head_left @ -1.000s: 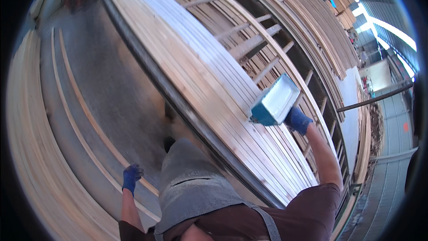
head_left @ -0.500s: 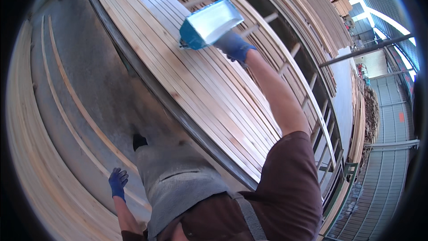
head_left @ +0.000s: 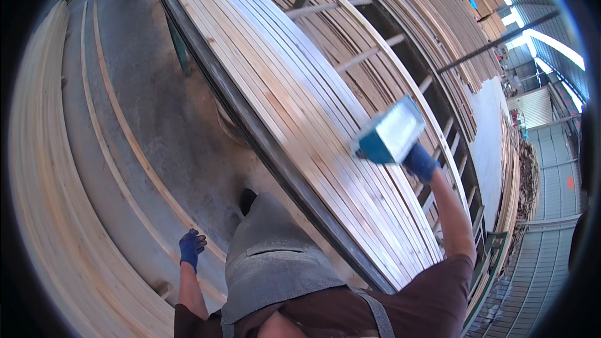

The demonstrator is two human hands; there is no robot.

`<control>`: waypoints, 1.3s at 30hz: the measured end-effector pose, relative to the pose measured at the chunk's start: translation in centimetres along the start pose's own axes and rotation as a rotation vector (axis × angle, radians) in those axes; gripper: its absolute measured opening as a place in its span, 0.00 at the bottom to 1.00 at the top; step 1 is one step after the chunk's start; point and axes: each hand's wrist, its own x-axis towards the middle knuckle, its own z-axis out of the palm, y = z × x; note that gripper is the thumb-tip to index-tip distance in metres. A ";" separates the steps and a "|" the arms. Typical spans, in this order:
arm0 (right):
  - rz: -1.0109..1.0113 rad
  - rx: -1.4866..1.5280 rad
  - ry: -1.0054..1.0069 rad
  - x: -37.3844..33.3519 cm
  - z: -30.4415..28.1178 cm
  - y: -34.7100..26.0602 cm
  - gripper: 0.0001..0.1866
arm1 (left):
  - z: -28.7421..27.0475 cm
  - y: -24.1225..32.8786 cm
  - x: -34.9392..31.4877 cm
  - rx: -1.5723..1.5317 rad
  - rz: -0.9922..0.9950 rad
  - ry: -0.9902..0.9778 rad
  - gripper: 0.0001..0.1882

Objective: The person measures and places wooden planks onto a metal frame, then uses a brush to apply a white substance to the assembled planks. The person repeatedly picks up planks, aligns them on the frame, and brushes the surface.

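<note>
My right hand point(head_left: 422, 162), in a blue glove, is closed on the near side of a blue box-shaped tool point(head_left: 395, 130) with a pale, shiny inside; its exact kind does not show, and the grip is partly hidden behind it. The tool is over the right edge of a row of long, pale wooden boards point(head_left: 282, 95) laid side by side; whether it touches them I cannot tell. Low on the left, my left hand point(head_left: 192, 249), also gloved in blue, hangs away from the boards with its fingers apart and holds nothing.
A dark metal edge point(head_left: 250, 150) borders the boards on my side. Beyond them runs a rack with round rungs point(head_left: 366, 57). More long boards point(head_left: 47, 169) are stacked at the left, and two thin strips point(head_left: 116, 109) lie on the floor. A person's legs show at the far upper left.
My right hand has swept the blue box-shaped tool right and nearer to me along the boards. The whole view has shifted a little; my left hand still hangs free.
</note>
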 end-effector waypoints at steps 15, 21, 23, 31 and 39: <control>0.038 -0.087 -0.035 -15.6 0.9 9.2 0.17 | 12.1 -32.8 -17.7 0.136 -0.078 0.032 0.21; -0.148 -0.248 -0.003 -39.0 0.5 28.0 0.27 | 16.4 -43.2 -23.2 0.264 -0.060 -0.111 0.21; -0.082 -0.046 0.108 -48.1 1.6 35.8 0.26 | 17.4 -46.9 -24.0 0.200 -0.020 -0.124 0.20; -0.061 -0.070 0.055 -61.2 -1.2 43.4 0.22 | 16.4 -70.3 -29.3 0.022 -0.172 -0.119 0.26; -0.082 -0.236 0.020 -63.5 -0.1 41.7 0.15 | 16.5 -84.9 -34.6 0.041 -0.218 -0.032 0.19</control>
